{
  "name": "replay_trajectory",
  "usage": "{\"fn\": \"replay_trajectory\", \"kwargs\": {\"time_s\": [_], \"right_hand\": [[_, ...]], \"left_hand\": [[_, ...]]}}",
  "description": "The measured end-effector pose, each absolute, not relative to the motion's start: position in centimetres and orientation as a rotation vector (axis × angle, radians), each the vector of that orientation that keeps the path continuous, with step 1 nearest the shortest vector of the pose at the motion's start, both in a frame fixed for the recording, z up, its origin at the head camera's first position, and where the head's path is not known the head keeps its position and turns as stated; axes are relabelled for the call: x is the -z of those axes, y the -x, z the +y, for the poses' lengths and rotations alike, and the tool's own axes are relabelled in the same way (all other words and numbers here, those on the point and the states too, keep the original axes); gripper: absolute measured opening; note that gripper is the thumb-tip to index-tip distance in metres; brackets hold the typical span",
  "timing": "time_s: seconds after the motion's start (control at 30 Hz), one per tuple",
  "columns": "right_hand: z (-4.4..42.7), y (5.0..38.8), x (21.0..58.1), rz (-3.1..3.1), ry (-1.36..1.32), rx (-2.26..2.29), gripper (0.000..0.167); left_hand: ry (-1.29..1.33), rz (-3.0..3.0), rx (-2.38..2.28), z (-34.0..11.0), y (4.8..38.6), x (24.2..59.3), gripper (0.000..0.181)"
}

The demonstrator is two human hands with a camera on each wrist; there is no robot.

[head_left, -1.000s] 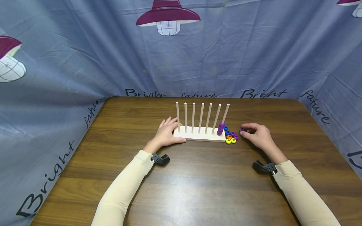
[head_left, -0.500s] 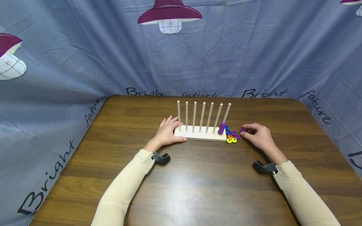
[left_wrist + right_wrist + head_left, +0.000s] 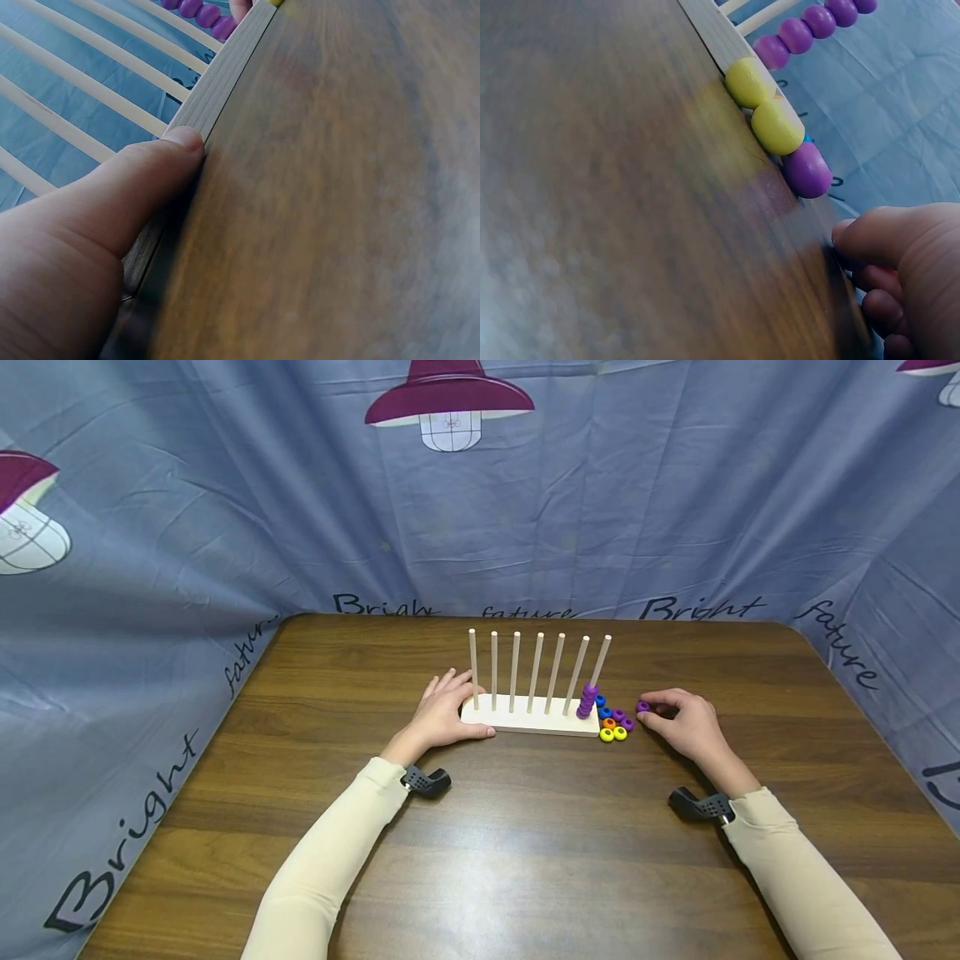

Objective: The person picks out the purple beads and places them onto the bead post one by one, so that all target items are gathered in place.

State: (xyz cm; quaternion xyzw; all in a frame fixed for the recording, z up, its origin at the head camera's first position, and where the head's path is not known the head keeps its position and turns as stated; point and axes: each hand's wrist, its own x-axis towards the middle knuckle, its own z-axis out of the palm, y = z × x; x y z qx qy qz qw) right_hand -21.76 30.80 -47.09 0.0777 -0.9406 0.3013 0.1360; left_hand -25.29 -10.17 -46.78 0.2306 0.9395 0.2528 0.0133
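Purple bead (image 3: 642,707), pinched between the thumb and fingertips of the right hand (image 3: 686,724), nearer the worktop's (image 3: 540,852) far edge than its near one; contact with the surface cannot be told. Just left of it, loose beads (image 3: 609,723), coloured blue, purple, orange and yellow, cluster at the right end of the pegboard (image 3: 521,718). Its rightmost peg bears stacked purple beads (image 3: 587,702). Left hand (image 3: 438,716): grips the opposite end, thumb along the near side, other fingers spread behind.
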Motion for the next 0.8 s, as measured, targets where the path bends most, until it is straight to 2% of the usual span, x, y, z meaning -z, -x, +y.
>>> {"fn": "replay_trajectory", "kwargs": {"time_s": [0.8], "right_hand": [[30.53,21.60,46.86,-2.738,-0.247,-0.847,0.025]], "left_hand": [[-0.714,2.924,-0.781,-10.14,25.26,46.64,0.071]]}}
